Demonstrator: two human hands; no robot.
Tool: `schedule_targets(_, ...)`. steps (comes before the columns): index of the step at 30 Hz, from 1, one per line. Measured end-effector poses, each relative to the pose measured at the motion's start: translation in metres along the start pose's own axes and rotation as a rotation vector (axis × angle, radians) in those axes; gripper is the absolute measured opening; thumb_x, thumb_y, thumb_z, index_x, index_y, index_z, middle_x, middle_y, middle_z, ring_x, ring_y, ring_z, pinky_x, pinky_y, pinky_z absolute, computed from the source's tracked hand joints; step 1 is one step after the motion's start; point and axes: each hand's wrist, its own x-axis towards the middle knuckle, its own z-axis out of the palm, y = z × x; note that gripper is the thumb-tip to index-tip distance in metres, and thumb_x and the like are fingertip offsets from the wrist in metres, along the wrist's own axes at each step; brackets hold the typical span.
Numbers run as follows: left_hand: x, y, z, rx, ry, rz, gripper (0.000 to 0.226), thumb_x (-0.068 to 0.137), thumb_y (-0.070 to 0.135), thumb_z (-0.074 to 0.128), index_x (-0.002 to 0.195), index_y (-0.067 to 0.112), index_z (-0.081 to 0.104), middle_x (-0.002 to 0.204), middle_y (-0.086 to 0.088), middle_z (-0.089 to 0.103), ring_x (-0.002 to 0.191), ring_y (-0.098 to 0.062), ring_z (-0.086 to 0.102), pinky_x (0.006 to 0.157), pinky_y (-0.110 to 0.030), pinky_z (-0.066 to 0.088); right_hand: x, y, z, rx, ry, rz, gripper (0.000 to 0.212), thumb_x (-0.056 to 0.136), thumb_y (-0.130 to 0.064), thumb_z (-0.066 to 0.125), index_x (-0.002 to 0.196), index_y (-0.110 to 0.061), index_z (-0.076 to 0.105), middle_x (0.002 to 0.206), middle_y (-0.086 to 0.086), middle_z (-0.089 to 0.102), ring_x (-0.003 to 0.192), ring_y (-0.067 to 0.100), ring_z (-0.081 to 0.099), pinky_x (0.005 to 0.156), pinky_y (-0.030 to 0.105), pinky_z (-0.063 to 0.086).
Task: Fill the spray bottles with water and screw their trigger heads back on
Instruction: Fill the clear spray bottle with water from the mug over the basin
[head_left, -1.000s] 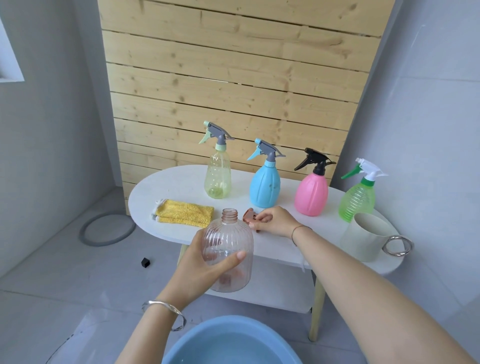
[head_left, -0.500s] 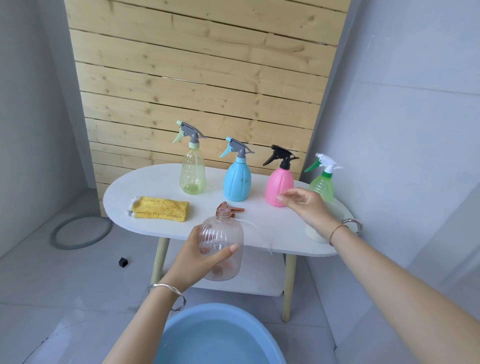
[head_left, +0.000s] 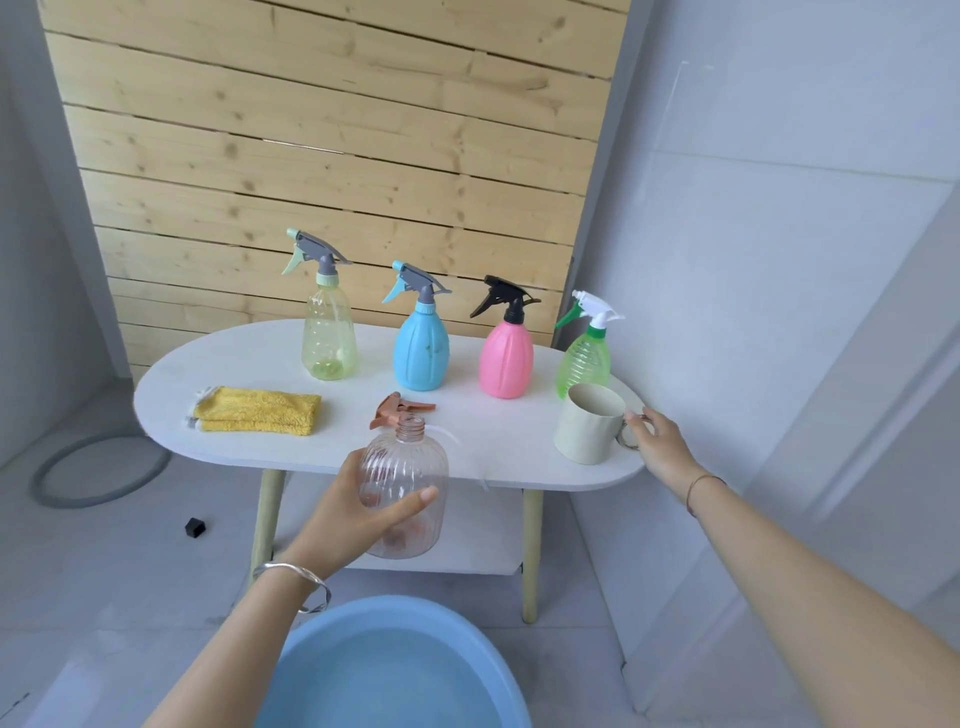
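Head camera: a person is standing over a white oval counter (head_left: 249, 358) set against a wooden slat wall. The left hand (head_left: 358, 514) is gripping a clear ribbed bottle (head_left: 410, 483), fingers wrapped behind it and thumb lying across its front, and is holding it upright in the air at the counter's near edge, above a blue basin (head_left: 395, 608) that is holding water. The bottle's neck is standing open; its copper trigger head (head_left: 397, 408) is lying on the counter just behind it. The right hand (head_left: 657, 449) is reaching to a cream cup (head_left: 587, 428) at the counter's right end, its fingers curling round the cup's metal ring handle (head_left: 626, 441). Four capped bottles are standing in a row at the back: a pale yellow bottle (head_left: 328, 338), a blue bottle (head_left: 420, 353), a pink bottle (head_left: 505, 364) and a green bottle (head_left: 584, 358), the last just behind the cup. A folded yellow cloth (head_left: 257, 410) is lying at the counter's left
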Motion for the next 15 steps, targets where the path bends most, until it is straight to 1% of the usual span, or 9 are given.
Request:
schedule_targets(2, 0.002, -0.002, 0.001, 0.013, -0.002, 0.000, 0.092, 0.048, 0.067, 0.076, 0.126, 0.026, 0.048, 0.118, 0.014, 0.061, 0.111, -0.003, 0.058, 0.091, -0.021, 0.045, 0.002, 0.001, 0.002, -0.091, 0.064, 0.001, 0.050, 0.094, -0.045, 0.045, 0.130, -0.010, 0.053, 0.136, 0.017, 0.042, 0.128, 0.032, 0.038, 0.105, 0.035, 0.029)
schedule_targets(4, 0.003, -0.005, 0.001, 0.024, -0.003, -0.006, 0.093, 0.049, 0.069, 0.076, 0.127, 0.027, 0.047, 0.119, 0.013, 0.061, 0.111, -0.006, 0.059, 0.095, -0.027, 0.047, 0.001, 0.003, 0.002, -0.142, 0.110, -0.001, 0.042, 0.090, -0.046, 0.039, 0.112, -0.017, 0.061, 0.120, 0.021, 0.045, 0.116, 0.033, 0.040, 0.096, 0.035, 0.032)
schedule_targets(6, 0.003, -0.007, 0.002, 0.031, -0.003, -0.014, 0.092, 0.051, 0.069, 0.078, 0.126, 0.026, 0.048, 0.118, 0.012, 0.062, 0.109, -0.009, 0.061, 0.096, -0.030, 0.048, -0.002, 0.005, 0.000, -0.109, 0.138, 0.037, 0.032, 0.095, -0.033, 0.039, 0.106, -0.016, 0.064, 0.115, 0.017, 0.048, 0.115, 0.033, 0.042, 0.094, 0.036, 0.035)
schedule_targets(7, 0.003, -0.006, 0.002, 0.033, -0.001, -0.017, 0.089, 0.053, 0.068, 0.079, 0.125, 0.026, 0.048, 0.117, 0.012, 0.063, 0.108, -0.009, 0.062, 0.095, -0.030, 0.048, -0.004, 0.007, 0.000, -0.074, 0.140, 0.052, 0.027, 0.097, -0.029, 0.040, 0.095, -0.014, 0.063, 0.105, 0.015, 0.051, 0.109, 0.033, 0.046, 0.088, 0.036, 0.038)
schedule_targets(8, 0.002, -0.006, 0.003, 0.028, 0.002, -0.017, 0.086, 0.054, 0.065, 0.081, 0.123, 0.025, 0.049, 0.115, 0.011, 0.064, 0.106, -0.008, 0.062, 0.093, -0.029, 0.049, -0.007, 0.008, 0.000, -0.018, 0.125, 0.059, 0.026, 0.098, -0.028, 0.042, 0.082, -0.013, 0.057, 0.091, 0.013, 0.051, 0.095, 0.032, 0.048, 0.076, 0.035, 0.040)
schedule_targets(9, 0.002, -0.005, 0.003, 0.023, 0.000, -0.021, 0.083, 0.055, 0.063, 0.082, 0.122, 0.025, 0.050, 0.114, 0.011, 0.064, 0.105, -0.007, 0.063, 0.092, -0.028, 0.049, -0.011, 0.009, 0.001, 0.046, 0.106, 0.069, 0.028, 0.098, -0.027, 0.043, 0.075, -0.012, 0.049, 0.082, 0.010, 0.049, 0.084, 0.027, 0.046, 0.064, 0.032, 0.036)
schedule_targets(10, 0.001, -0.004, 0.004, 0.022, -0.007, -0.021, 0.080, 0.057, 0.060, 0.083, 0.121, 0.025, 0.051, 0.113, 0.011, 0.065, 0.104, -0.007, 0.064, 0.090, -0.027, 0.049, -0.016, 0.011, 0.002, 0.120, 0.092, 0.086, 0.029, 0.099, -0.026, 0.043, 0.074, -0.011, 0.046, 0.081, 0.009, 0.049, 0.081, 0.023, 0.044, 0.059, 0.028, 0.033)
schedule_targets(12, -0.002, -0.003, 0.004, 0.020, -0.014, -0.020, 0.072, 0.062, 0.050, 0.082, 0.122, 0.024, 0.051, 0.113, 0.011, 0.065, 0.104, -0.007, 0.064, 0.083, -0.019, 0.047, -0.027, 0.013, 0.004, 0.254, 0.085, 0.120, 0.029, 0.100, -0.024, 0.042, 0.075, -0.011, 0.050, 0.085, 0.009, 0.054, 0.082, 0.020, 0.047, 0.060, 0.020, 0.033)
schedule_targets(15, -0.009, -0.001, -0.001, 0.012, -0.020, -0.026, 0.064, 0.069, 0.034, 0.082, 0.122, 0.022, 0.049, 0.112, 0.012, 0.064, 0.103, -0.005, 0.064, 0.075, -0.011, 0.045, -0.049, 0.012, 0.005, 0.373, 0.120, 0.113, 0.028, 0.100, -0.022, 0.044, 0.075, -0.015, 0.053, 0.083, 0.004, 0.055, 0.076, 0.014, 0.050, 0.061, 0.015, 0.034)
